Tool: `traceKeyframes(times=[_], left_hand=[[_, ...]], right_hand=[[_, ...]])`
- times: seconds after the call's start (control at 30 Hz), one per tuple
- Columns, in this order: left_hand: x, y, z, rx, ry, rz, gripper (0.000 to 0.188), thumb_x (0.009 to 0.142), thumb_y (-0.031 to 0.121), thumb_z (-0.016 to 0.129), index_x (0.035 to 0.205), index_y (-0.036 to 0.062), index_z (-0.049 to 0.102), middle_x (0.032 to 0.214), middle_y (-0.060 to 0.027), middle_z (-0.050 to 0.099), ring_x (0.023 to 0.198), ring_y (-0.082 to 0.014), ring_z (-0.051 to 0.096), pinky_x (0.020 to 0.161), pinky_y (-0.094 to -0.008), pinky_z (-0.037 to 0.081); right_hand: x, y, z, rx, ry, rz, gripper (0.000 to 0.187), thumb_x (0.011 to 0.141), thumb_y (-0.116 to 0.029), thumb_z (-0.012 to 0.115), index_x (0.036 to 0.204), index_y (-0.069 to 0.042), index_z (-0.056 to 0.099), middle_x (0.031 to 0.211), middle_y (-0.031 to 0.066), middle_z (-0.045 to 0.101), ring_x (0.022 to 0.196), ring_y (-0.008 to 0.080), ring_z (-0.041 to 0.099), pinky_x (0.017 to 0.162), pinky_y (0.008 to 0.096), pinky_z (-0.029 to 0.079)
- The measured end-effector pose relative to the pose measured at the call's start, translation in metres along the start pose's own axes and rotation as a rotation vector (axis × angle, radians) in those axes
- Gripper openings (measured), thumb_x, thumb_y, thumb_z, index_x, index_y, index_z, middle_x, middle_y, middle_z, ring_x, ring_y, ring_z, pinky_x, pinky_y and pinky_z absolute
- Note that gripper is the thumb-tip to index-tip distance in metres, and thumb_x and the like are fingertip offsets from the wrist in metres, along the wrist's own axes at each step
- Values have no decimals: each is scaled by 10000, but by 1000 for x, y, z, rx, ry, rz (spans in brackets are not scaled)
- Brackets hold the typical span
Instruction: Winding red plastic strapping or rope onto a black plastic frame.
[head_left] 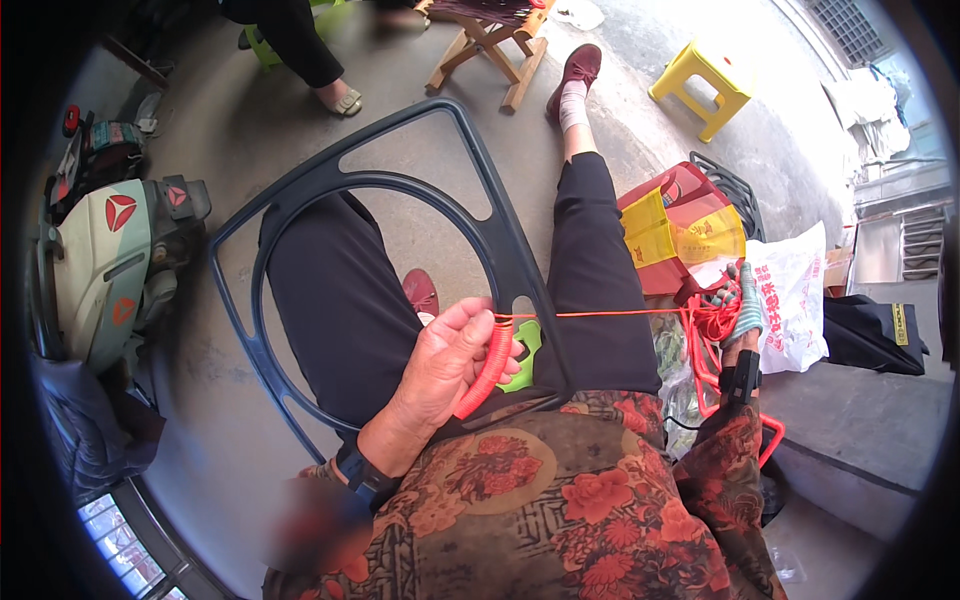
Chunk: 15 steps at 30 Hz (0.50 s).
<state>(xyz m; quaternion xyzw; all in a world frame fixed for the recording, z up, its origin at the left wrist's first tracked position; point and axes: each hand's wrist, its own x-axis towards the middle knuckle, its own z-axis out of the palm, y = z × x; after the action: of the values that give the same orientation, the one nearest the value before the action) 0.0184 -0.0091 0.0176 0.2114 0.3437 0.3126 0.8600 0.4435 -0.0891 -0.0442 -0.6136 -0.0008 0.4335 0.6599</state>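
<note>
Head view, nearest items first. I see the left hand [455, 352] bare, thumb and fingers pinching a close red winding [490, 370]. The winding lies directly in its grip and appears to follow the curve of the inner ring [375, 182] of a dark plastic frame [515, 240]. The frame leans across the wearer's thighs, mostly ahead and to the left of that hand. Just beyond the left fingertips: a bright green object, partly covered; I cannot tell its kind.

From the top of the winding, a red cord [600, 313] runs straight and taut to the right hand [748, 305]. That hand is gloved and closed on a loose bundle of the same cord; how firmly, I cannot tell. Strands hang below it.

Near the right hand: a red and yellow bag [665, 225] ahead and to its left, a white plastic bag [795, 310] just to its right. Behind and right of it, a low grey surface [850, 410].

Farther out: a pale machine [115, 260] well left of the left hand; a yellow stool [705, 85] well ahead of the right hand; a wooden folding stool [490, 45] far ahead of the left; left of that stool, another person's foot [345, 102].
</note>
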Motion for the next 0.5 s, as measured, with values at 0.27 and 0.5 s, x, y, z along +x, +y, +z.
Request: traceKeyframes(times=[0.27, 0.5], left_hand=[[-7, 17, 13, 137, 68, -7, 102, 887, 119, 543, 914, 21, 536, 782, -151, 642, 625, -224, 656, 565, -318, 567], [-3, -13, 6, -45, -125, -159, 129, 912, 130, 546, 976, 20, 530, 834, -148, 641, 692, -216, 661, 607, -307, 573]], right_hand=[[-51, 9, 92, -678, -389, -425, 339, 799, -294, 679, 983, -22, 592, 878, 94, 608, 839, 185, 598, 769, 315, 486], [-96, 70, 211, -684, -504, -714, 355, 706, -134, 760, 1008, -28, 606, 867, 71, 642, 759, 158, 618, 716, 273, 504]])
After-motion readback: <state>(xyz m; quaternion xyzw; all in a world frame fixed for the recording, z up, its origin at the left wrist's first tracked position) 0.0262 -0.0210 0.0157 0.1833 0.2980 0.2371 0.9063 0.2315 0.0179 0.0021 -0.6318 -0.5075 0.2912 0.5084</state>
